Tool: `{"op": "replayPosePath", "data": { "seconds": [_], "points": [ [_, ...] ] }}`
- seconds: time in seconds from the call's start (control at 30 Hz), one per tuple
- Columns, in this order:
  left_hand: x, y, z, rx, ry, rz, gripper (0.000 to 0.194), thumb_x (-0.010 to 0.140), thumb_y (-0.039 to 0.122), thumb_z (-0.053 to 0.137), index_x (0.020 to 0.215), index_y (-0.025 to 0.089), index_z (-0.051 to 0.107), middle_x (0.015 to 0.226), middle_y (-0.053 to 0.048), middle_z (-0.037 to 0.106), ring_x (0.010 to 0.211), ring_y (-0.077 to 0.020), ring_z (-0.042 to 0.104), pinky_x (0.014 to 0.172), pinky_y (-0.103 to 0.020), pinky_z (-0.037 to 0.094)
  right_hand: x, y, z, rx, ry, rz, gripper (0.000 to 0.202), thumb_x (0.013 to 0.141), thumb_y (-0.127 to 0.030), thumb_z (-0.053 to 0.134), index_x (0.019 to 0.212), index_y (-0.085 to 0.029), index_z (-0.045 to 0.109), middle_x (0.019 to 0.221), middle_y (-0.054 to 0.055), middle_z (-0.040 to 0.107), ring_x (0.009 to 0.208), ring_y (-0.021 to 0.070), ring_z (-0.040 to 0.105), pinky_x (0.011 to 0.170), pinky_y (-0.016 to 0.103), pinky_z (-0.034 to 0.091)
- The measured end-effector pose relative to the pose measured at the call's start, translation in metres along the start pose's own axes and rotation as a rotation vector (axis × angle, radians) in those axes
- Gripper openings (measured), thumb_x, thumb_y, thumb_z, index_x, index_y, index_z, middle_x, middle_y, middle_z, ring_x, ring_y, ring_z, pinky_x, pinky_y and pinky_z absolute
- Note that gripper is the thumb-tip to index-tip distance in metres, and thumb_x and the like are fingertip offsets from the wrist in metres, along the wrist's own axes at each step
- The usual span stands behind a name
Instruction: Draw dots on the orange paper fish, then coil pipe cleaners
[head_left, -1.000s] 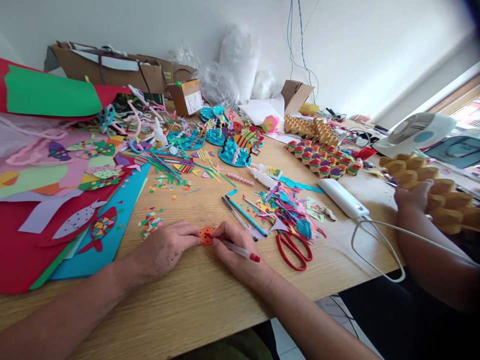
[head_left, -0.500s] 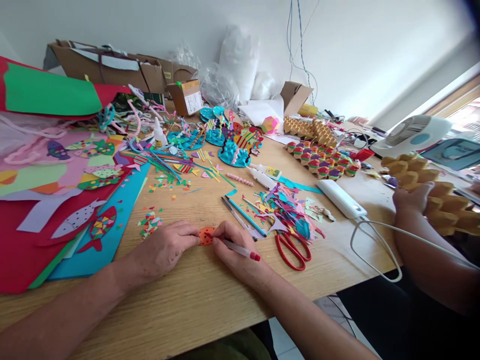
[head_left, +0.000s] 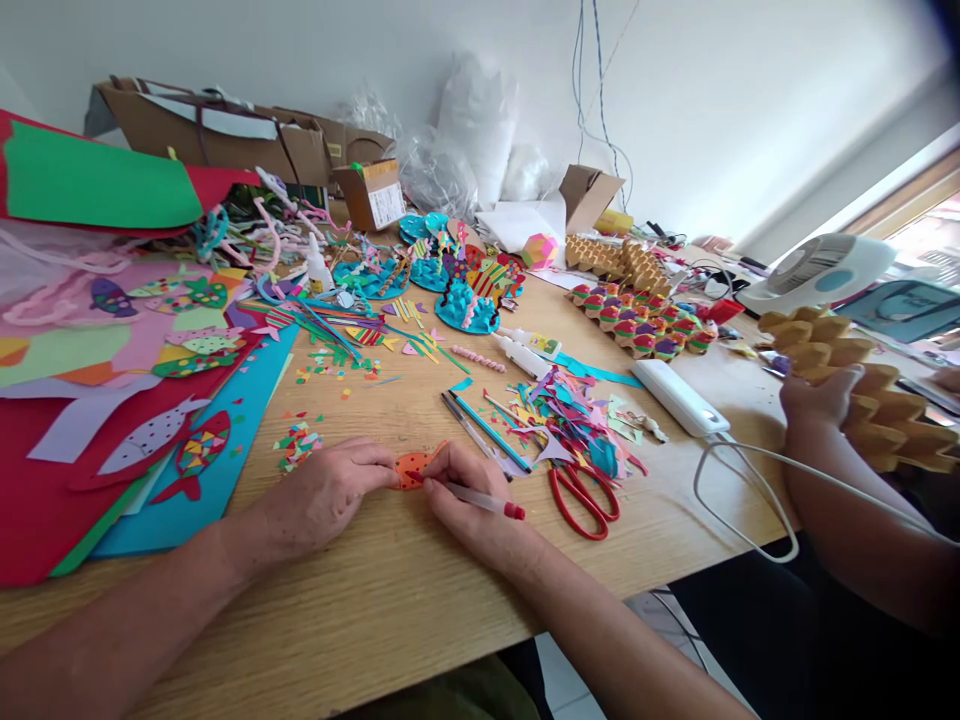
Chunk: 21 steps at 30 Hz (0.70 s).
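Orange spotted paper [head_left: 412, 470] pressed under left fingertips [head_left: 391, 474]; red-capped pen [head_left: 480, 499] clamped between right fingers [head_left: 435, 478], tip on paper.

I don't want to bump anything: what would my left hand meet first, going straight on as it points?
Your left hand would first meet the orange spotted piece at its fingertips, then probably the right hand holding the pen, though depth is unclear.
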<state>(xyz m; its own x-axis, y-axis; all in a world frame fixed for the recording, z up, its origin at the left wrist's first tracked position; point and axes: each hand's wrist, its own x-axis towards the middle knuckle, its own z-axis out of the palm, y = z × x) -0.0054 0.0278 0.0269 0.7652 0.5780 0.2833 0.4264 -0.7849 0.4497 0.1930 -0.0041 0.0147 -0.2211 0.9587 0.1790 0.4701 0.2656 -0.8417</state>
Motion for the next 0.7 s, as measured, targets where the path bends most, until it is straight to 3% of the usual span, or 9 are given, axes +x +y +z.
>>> {"op": "replayPosePath", "data": {
  "seconds": [0.3,0.7],
  "points": [
    [-0.0003,-0.0004,-0.0009,-0.010,0.002,-0.005,0.045,0.080,0.001,0.032,0.098,0.022,0.067,0.094,-0.002,0.068,0.087,-0.0157,0.061,0.075,-0.027,0.049,0.0010,-0.0055,-0.0007,-0.031,-0.070,-0.005,0.004,0.073,-0.017,0.050,0.069,-0.020,0.050,0.054,-0.006,0.048,0.047,0.0081,0.042,0.046,0.019,0.031],
    [-0.0002,0.0018,-0.0005,0.016,0.038,0.027,0.044,0.079,-0.001,0.031,0.095,0.020,0.067,0.094,-0.003,0.068,0.087,-0.0154,0.061,0.074,-0.026,0.049,0.0014,-0.0076,-0.0014,-0.046,-0.073,-0.040,0.006,0.072,-0.015,0.049,0.067,-0.020,0.049,0.054,-0.006,0.048,0.047,0.0084,0.041,0.047,0.019,0.032]
  ]
}}
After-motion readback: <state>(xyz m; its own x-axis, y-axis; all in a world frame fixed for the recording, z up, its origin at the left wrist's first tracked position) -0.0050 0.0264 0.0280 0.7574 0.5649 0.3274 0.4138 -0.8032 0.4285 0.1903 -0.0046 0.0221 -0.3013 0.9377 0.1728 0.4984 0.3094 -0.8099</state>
